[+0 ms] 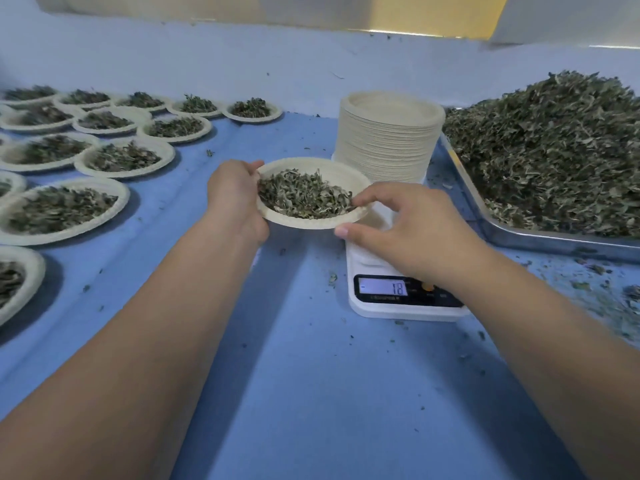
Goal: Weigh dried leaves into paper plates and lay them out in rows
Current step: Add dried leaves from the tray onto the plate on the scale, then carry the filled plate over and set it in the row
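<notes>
A paper plate heaped with dried leaves is held above the table, just left of the white scale. My left hand grips its left rim. My right hand pinches the right rim, thumb under, fingers on top. The scale's display reads 18 with a minus sign, and nothing stands on its platform. Several filled plates lie in rows at the left. A tall stack of empty plates stands behind the scale.
A metal tray piled with loose dried leaves fills the right side. Leaf crumbs are scattered over the blue table cover. A pale wall runs along the back.
</notes>
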